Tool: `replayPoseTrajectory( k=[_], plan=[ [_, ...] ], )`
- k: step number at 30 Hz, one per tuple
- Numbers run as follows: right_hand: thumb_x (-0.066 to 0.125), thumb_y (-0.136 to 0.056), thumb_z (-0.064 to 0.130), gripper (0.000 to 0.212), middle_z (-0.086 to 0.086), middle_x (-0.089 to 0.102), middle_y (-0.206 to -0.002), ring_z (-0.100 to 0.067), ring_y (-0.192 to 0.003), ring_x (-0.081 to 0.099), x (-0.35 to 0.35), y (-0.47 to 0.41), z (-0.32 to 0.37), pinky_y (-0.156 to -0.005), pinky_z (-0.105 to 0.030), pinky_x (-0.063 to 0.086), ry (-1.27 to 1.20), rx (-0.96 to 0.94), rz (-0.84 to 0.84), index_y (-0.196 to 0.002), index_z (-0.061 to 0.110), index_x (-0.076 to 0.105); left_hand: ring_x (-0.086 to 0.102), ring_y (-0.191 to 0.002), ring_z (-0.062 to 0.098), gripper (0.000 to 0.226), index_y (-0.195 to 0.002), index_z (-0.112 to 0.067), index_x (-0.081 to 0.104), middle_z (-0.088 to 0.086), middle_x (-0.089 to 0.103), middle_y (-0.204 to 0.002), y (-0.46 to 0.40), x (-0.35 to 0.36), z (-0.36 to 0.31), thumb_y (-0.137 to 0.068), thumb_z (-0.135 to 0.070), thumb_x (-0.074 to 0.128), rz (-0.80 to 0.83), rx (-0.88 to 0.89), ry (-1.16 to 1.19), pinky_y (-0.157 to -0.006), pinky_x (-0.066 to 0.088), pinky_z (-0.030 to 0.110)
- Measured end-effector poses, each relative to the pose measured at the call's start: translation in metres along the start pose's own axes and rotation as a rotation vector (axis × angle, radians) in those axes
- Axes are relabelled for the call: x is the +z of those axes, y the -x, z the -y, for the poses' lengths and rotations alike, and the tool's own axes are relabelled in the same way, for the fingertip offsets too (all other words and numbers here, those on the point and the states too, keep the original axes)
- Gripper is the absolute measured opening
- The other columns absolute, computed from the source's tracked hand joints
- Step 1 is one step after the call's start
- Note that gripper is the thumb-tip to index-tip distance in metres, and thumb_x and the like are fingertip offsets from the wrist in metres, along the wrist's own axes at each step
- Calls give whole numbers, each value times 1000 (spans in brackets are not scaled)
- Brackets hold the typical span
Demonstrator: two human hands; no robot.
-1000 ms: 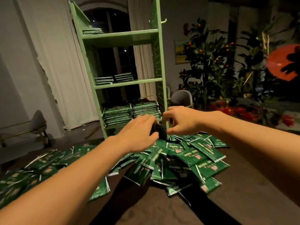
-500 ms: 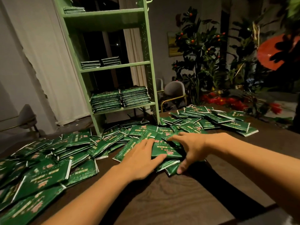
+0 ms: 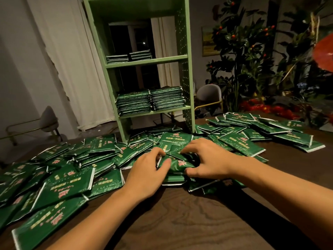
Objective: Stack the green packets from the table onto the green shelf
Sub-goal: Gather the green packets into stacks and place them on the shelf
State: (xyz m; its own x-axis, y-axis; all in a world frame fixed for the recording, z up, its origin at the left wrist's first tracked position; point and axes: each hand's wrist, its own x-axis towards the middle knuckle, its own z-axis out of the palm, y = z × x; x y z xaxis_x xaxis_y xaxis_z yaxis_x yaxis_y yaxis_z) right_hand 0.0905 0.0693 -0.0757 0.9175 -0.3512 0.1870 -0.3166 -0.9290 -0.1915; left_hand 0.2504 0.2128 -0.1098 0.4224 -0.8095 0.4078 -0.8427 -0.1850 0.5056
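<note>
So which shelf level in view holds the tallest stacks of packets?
The lowest shelf level: its two side-by-side stacks are clearly taller than the two thin stacks on the level above.

A second ago my hands were raised together near the green shelf (image 3: 185,73), pinching something small and dark. Half a second ago they had dropped flat onto the heap on the tabletop (image 3: 180,213). Now my left hand (image 3: 147,174) and right hand (image 3: 207,159) have curled in on a small bunch of green packets (image 3: 177,164), fingers over the top and thumbs pressing from the near side, so the bunch is squeezed between them (its wrappers look crumpled). My head has tipped down and come closer: the shelf's top tier has left the view and more bare wood shows in front of me.
</note>
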Motion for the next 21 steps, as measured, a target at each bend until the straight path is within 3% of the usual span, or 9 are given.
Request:
replayPoseTrajectory(
  k=[2,5,8,10,13,15,17,19,21],
  plan=[
    [44,-70,63,71,1,61,-117,-19,-109,54,6,-6,4,-93,-36,47,-12,-34,-33,-126,22,57,60,-82,11,14,-99,-24,64,-8,67,-86,-5,1,7,-101,-32,52,-72,-34,119,-79,49,38],
    [48,-78,52,45,0,65,-107,-23,-93,58,11,-14,7,-81,-39,50,15,-33,-92,-114,25,49,59,-80,10,23,-88,-22,67,-4,68,-81,-8,3,14,-103,-24,49,-150,-56,222,-80,46,34],
    [57,-86,40,30,3,65,-95,-24,-91,61,3,-28,11,-77,-36,50,64,-55,-117,-113,27,51,60,-79,9,27,-84,-21,67,-5,67,-81,-7,5,20,-94,-39,48,-139,-25,349,-74,47,34],
    [61,-86,36,31,5,64,-95,-21,-94,60,-7,-36,14,-79,-35,51,102,-61,-74,-115,29,55,59,-82,8,32,-87,-24,64,-8,65,-84,-7,3,23,-87,-53,51,-120,28,354,-72,46,26],
    [63,-79,33,36,6,70,-100,-20,-96,64,-7,-49,15,-83,-40,54,-5,-109,-95,-115,33,61,53,-106,0,49,-111,-30,53,-18,55,-109,-9,0,30,-75,-61,67,-116,45,186,-88,39,10],
    [65,-77,27,39,8,72,-101,-16,-97,66,8,-54,17,-84,-39,55,-116,-154,-120,-115,32,65,49,-119,-5,61,-131,-34,47,-21,53,-126,-11,1,38,-78,-49,75,-88,36,116,-101,36,11],
    [69,-78,21,43,9,73,-107,-13,-102,66,24,-54,19,-88,-36,54,-214,-196,-177,-120,30,66,52,-123,-4,61,-142,-36,46,-22,59,-131,-10,1,41,-87,-34,72,-49,27,117,-105,39,18],
    [72,-81,23,44,9,71,-111,-12,-104,65,34,-56,16,-89,-37,53,-278,-236,-270,-123,28,63,59,-113,-7,47,-138,-34,55,-24,67,-119,-12,1,43,-94,-22,67,-60,55,155,-97,44,17],
    [72,-86,36,44,11,65,-118,-7,-111,60,37,-58,10,-95,-36,51,-321,-229,-368,-127,25,60,65,-99,-4,30,-122,-34,66,-22,72,-104,-14,0,42,-99,-15,62,-118,72,214,-85,50,18]
  ],
)
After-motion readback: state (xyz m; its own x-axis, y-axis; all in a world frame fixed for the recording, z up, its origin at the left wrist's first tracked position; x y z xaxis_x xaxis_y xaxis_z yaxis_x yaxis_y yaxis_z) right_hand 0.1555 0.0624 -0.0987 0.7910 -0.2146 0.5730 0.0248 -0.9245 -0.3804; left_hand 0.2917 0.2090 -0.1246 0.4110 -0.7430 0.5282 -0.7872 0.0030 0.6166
